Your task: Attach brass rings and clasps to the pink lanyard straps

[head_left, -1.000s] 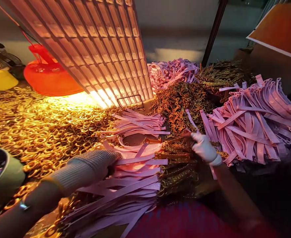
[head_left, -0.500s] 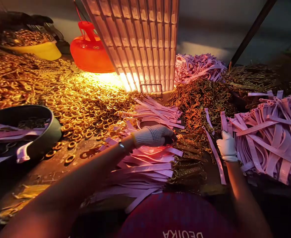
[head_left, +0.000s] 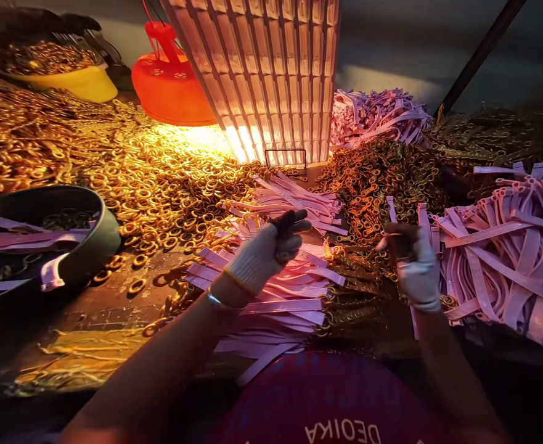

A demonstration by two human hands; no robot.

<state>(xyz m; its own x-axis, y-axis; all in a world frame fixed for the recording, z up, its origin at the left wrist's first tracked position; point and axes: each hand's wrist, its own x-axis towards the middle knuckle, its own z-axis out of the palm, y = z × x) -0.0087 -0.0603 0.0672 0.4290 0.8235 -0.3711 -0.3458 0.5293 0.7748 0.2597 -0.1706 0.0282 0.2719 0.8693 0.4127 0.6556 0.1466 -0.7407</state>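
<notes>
My left hand (head_left: 271, 250), in a knit glove with dark fingertips, hovers over a pile of pink straps (head_left: 271, 306). Its fingers reach out to the right and nothing shows in them. Metal clasps (head_left: 352, 314) hang off the right ends of these straps. My right hand (head_left: 416, 265), in a white glove with dark fingertips, is blurred beside a larger heap of pink straps (head_left: 506, 259). Whether its fingers hold anything cannot be made out. Just beyond that hand lies a mound of small metal clasps (head_left: 382, 185).
Gold rings (head_left: 169, 197) spread across the table under an orange lamp (head_left: 172, 92). A ribbed panel (head_left: 275, 80) leans at the back. To the left stand a dark round tub (head_left: 109, 234) with straps inside and a yellow container (head_left: 86, 83) of metal pieces.
My left hand has drawn back leftward from the clasp ends and its fingers have stretched out. My right hand has shifted slightly and turned, covering the loose strap that lay to its left.
</notes>
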